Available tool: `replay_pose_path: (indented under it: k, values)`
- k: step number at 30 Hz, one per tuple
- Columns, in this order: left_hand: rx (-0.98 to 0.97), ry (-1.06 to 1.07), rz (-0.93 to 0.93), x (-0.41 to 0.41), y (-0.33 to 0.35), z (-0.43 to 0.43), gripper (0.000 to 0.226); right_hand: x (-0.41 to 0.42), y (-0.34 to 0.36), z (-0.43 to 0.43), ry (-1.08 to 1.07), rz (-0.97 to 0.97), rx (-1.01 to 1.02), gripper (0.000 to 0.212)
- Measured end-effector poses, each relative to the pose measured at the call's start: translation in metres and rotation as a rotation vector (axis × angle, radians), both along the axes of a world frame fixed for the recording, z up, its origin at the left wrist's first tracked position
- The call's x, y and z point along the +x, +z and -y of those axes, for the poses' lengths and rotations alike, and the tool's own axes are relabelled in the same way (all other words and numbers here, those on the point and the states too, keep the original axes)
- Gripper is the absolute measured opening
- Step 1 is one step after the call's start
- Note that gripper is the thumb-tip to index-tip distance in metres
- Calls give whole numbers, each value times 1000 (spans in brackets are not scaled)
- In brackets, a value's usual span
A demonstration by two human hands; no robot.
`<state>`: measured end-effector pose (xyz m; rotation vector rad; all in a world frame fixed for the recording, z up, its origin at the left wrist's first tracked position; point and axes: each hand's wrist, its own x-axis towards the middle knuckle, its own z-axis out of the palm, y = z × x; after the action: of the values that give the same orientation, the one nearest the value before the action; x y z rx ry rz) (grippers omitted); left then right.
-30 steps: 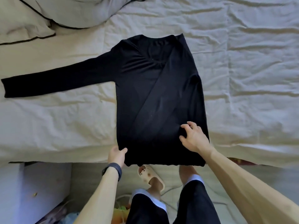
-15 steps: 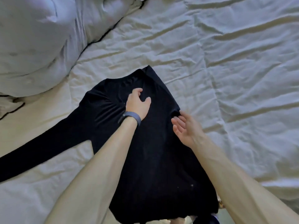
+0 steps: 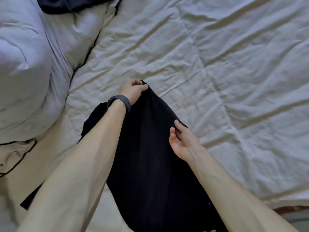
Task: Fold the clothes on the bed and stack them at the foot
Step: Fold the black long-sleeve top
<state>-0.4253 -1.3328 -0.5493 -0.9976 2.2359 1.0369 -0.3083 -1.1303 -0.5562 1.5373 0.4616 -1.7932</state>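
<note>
Black long-sleeved top (image 3: 150, 156) lies on a wrinkled cream bed sheet (image 3: 225, 81); the left hand (image 3: 133, 91) (dark band on its wrist) pinches the top's far edge, while the right hand (image 3: 182, 141) rests loosely spread against its right edge

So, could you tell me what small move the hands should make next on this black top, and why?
Probably the right hand should close on the right edge of the black top. The left hand already pinches the far end, while the right one lies open with only its fingertips touching the cloth, so the top is gripped at one point only.
</note>
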Motion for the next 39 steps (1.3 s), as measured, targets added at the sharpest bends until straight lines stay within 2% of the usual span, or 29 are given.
replay_pose_path:
  k: [4,6,10,15,17,18,20,22,24,26,28,31,34,37,39]
  values:
    - [76,-14,-11,-17,-6,-12,14,-1,-5,-9,-123,36,22,26]
    - [89,-25,2,-20,-13,-14,14,1,-6,-14,-98,3,22,28]
    - [-11,-90,1,-17,-26,-14,15,5,-8,-14,163,-120,105,23]
    - [-76,-65,50,-4,-19,-11,27,-2,-4,-8,404,-190,194,34]
    - [-73,-162,99,-2,-18,-10,23,-6,-4,-4,340,-179,188,38]
    - [-63,-199,94,-2,-19,-10,21,-8,-4,-2,266,-167,167,48]
    - [-11,-173,36,-7,-20,-13,43,-9,-6,-1,137,-131,129,69]
    - [33,-122,-14,-11,-23,-19,53,-7,-7,-3,84,-119,97,73]
    - [29,-160,-20,-12,-28,-23,52,-5,-7,-7,104,-131,98,76]
    - [-1,-182,-18,-9,-29,-25,53,-3,-5,-13,263,-182,171,66]
    - [-70,-217,-42,-1,-23,-29,50,0,0,-23,590,-303,320,39]
    - [-231,-181,-218,40,-8,-37,40,4,11,-36,1104,-598,703,16]
    - [-408,-116,-398,120,-1,-61,41,2,12,-28,1287,-1067,964,9]
    - [-472,-203,-319,195,-12,-94,52,-10,-7,10,1414,-1554,1042,33]
    - [-485,-328,-215,227,-24,-108,59,-20,-28,36,1689,-1796,1065,50]
